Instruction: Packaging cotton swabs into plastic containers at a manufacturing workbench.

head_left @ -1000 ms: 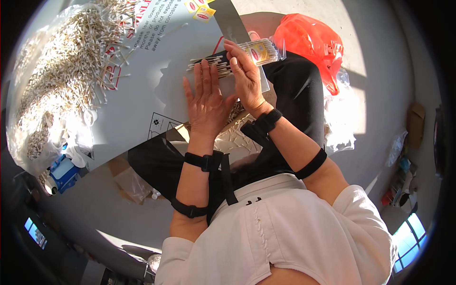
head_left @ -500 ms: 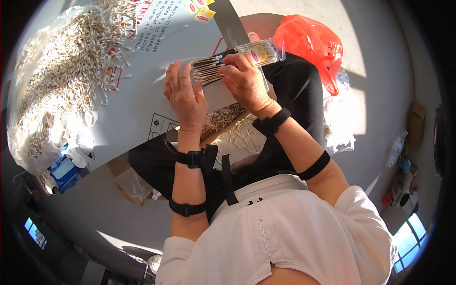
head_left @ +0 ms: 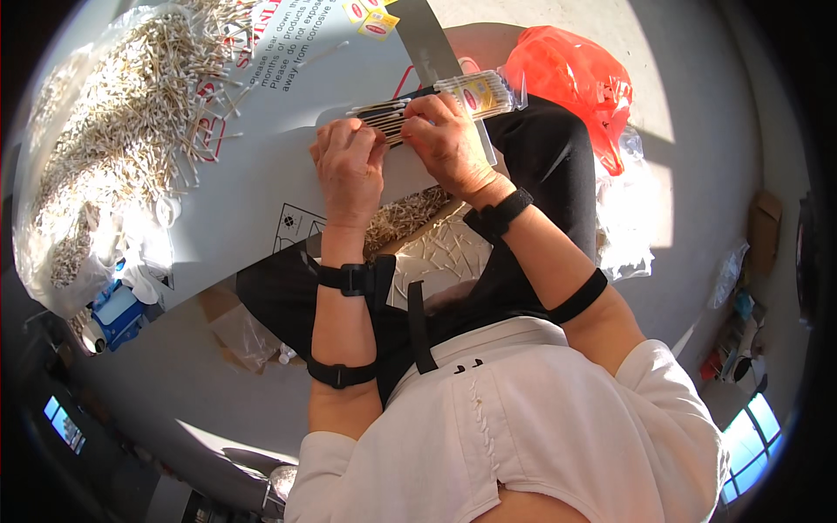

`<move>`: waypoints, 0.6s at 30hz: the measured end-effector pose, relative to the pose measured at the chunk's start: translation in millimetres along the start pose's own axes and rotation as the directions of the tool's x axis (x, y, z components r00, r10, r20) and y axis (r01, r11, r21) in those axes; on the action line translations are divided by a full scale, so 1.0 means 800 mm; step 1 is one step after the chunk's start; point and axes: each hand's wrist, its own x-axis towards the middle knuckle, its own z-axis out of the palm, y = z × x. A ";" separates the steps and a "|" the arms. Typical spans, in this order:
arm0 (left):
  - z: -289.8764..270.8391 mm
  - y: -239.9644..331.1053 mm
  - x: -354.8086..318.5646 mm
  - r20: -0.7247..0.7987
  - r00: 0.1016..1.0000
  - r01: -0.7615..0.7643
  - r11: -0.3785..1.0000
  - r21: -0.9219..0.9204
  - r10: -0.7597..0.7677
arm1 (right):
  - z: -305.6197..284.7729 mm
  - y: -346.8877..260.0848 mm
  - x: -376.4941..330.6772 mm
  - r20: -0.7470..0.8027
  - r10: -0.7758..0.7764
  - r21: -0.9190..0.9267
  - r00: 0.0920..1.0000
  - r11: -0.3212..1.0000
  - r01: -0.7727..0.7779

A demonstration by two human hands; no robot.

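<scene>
A row of cotton swabs [head_left: 377,113] lies side by side on a dark strip at the grey board's near right edge. My left hand [head_left: 350,170] has its fingers curled over the left ends of the row. From the other side, the bent fingers and thumb of my right hand [head_left: 449,144] close on the right ends, partly hiding them. Just beyond my right hand sits a clear packet of cotton swabs [head_left: 499,91] with a yellow label inside. A big heap of loose swabs [head_left: 113,131] fills an open clear bag at the left.
Small yellow labels [head_left: 377,24] lie at the far edge of the printed grey board [head_left: 261,183]. Below the board, more swabs [head_left: 440,253] rest in a box between my legs. A red plastic bag [head_left: 567,83] stands right of my knee. A blue item [head_left: 120,315] sits at lower left.
My left hand's fingers, stretched out before, have curled in against the swabs' ends. My right hand has stayed nearly in place, its fingers on the row.
</scene>
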 end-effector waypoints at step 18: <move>-0.007 0.006 -0.006 -0.075 0.996 -0.049 0.998 0.037 0.052 | -0.022 -0.003 -0.001 -0.010 0.079 0.132 0.997 0.988 -0.077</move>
